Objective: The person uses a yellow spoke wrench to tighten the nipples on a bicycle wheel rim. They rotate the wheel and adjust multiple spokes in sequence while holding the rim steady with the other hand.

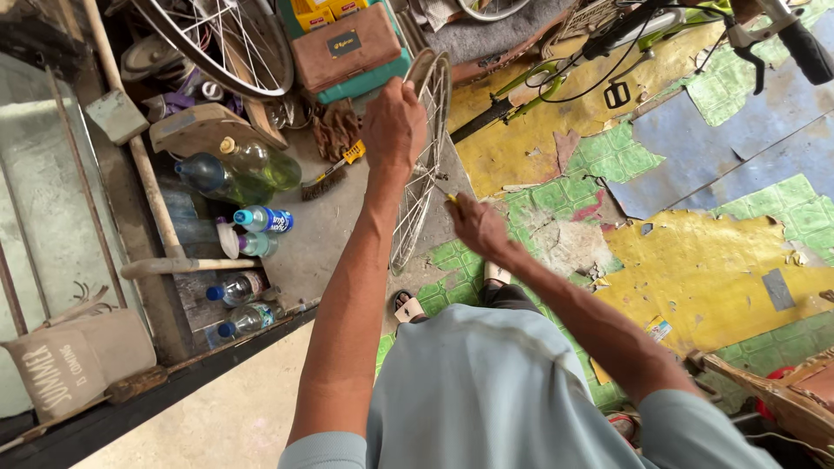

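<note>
Left grip: the left hand (393, 126) is closed over the top of the rim of a bare spoked bicycle wheel (419, 174), holding it upright on its edge.
Right grip: the right hand (476, 224) is pinched shut on a small yellow-tipped tool (451, 199) at the spokes, on the wheel's right side; what kind of tool is too small to tell.
Wheel: stands on the floor (695, 260) just beyond the person's sandalled feet (408, 308).
Floor: peeling patches of green, yellow and blue covering.
Left of the wheel: a brush with a yellow handle (333, 174) lies near, then a cluster of plastic bottles (248, 174).
Far side: another spoked wheel (221, 43) and a brown case (346, 48).
Far right: a green bicycle frame (556, 74).
</note>
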Motion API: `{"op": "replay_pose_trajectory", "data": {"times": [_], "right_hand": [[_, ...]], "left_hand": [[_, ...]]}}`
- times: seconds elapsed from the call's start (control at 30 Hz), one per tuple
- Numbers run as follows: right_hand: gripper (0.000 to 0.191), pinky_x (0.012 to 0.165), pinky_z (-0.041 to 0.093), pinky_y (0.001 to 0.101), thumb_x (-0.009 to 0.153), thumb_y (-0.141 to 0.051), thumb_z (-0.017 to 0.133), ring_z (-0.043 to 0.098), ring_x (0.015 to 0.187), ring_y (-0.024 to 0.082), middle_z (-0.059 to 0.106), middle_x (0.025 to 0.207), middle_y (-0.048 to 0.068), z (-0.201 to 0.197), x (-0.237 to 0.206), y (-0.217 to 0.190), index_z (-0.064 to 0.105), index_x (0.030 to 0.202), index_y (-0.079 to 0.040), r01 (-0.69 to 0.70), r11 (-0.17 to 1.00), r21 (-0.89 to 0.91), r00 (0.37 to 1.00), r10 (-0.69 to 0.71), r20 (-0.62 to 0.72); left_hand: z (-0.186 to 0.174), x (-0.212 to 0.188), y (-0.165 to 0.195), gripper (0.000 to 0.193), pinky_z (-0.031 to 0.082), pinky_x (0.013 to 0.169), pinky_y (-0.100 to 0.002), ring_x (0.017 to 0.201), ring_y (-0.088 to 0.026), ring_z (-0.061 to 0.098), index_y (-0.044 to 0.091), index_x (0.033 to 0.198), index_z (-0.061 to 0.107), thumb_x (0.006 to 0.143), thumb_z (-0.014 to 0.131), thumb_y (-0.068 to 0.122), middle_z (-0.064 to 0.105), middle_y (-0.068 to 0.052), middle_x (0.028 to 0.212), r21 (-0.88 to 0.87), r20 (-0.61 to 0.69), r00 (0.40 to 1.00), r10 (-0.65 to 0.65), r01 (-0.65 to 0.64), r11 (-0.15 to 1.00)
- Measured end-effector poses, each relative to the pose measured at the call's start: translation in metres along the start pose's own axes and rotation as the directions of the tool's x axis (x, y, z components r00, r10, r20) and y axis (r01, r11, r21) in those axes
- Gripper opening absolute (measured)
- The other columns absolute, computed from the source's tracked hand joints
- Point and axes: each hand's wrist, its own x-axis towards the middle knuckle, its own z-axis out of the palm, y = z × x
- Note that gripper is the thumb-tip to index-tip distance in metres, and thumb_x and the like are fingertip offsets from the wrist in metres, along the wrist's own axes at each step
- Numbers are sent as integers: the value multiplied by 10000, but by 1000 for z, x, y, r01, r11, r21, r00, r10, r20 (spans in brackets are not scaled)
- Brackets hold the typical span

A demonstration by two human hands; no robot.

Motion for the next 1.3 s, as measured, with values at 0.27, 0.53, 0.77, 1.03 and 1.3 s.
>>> {"op": "replay_pose_trajectory", "data": {"times": [0.27,0.53,0.77,1.03,1.3], "right_hand": [[398,421,401,388,1012,-510,577,512,480,198,568,642,32,-100,37,-20,602,936,-120,478,621,-622,828,-554,84],[362,525,482,403,992,-462,623,628,632,251,606,775,86,-131,75,-30,616,1047,-104,575,460,-677,774,-574,267],[339,619,463,374,957,-426,653,609,739,219,591,846,49,-135,80,-29,607,1079,-114,618,343,-708,665,-708,237],[381,501,446,378,1038,-461,607,576,594,211,578,724,65,-135,91,-25,569,987,-85,567,371,-735,773,-548,319],[345,427,436,470,1065,-399,509,555,463,304,630,794,47,-119,46,-30,493,992,-62,323,888,-329,934,-242,263]], "left_hand": [[-18,1,16,276,543,813,-530,919,-421,712,126,962,683,1012,505,331,754,-191,909,-5,86,996,26,-26,1000],[-33,5,22,258,553,802,-518,888,-414,728,134,1016,681,1007,492,311,758,-187,887,-70,100,994,43,-36,997],[-32,4,25,282,572,755,-510,829,-412,746,121,972,663,1031,470,318,754,-185,853,-89,95,994,58,-50,995],[-32,5,33,287,537,759,-563,866,-467,699,115,942,675,1025,492,319,745,-208,853,-64,17,997,79,-78,995],[-29,11,32,266,532,784,-541,868,-431,707,110,920,672,1015,513,301,744,-203,867,-67,-21,999,33,-35,997]]}}
